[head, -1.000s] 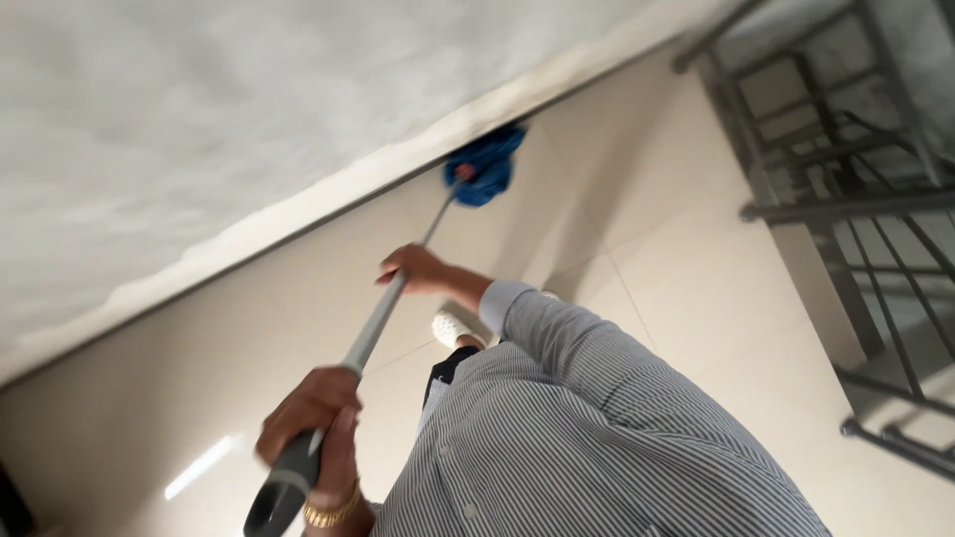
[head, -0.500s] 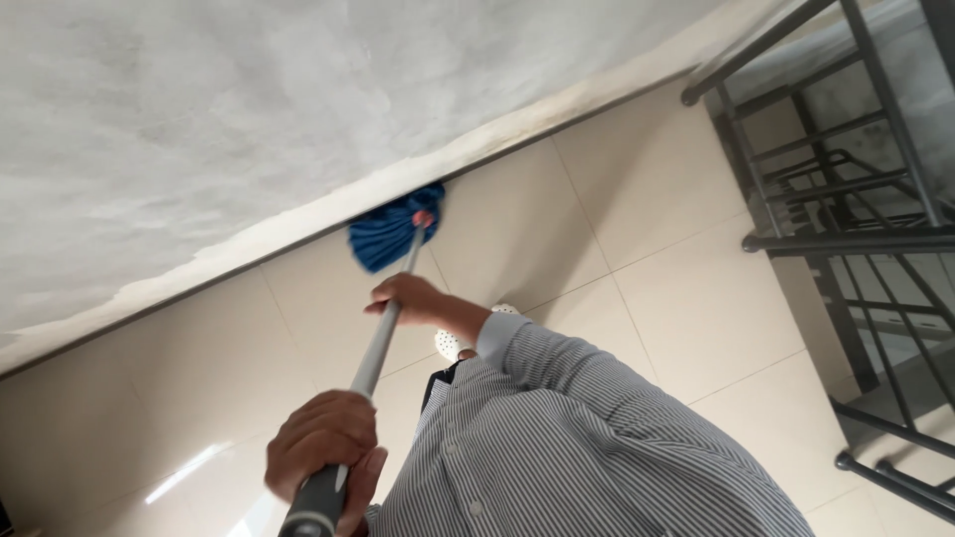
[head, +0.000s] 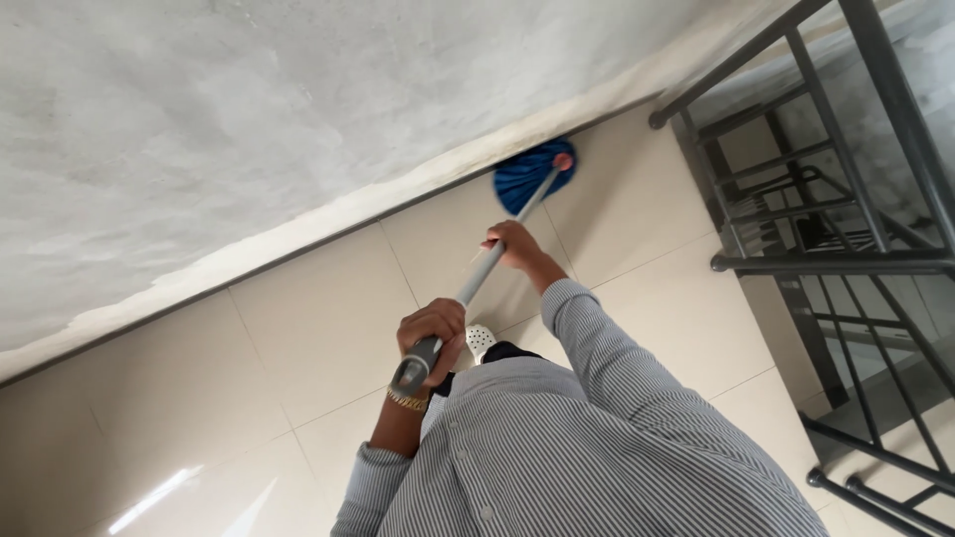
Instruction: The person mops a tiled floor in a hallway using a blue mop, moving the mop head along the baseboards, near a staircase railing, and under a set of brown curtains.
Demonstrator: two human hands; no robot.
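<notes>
- Step in hand: mopping the floor (head: pixel 328 328) along the wall (head: pixel 249 119).
- Left hand (head: pixel 433 333): fingers clenched on the grip end of the handle (head: pixel 482 273), frame centre.
- Right hand (head: pixel 512 246): fingers wrapped mid-handle.
- Mop head (head: pixel 527 174): upper centre, at the wall base.
- Next move, as judged: a steady stroke with the head pressed flat.

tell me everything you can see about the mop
The mop has a long grey pole with a darker grip at its near end and a blue stringy head joined by a small red collar. It slants away, head on the tiled floor at the wall's base. The left hand clasps the grip; the right hand clasps mid-pole.
</notes>
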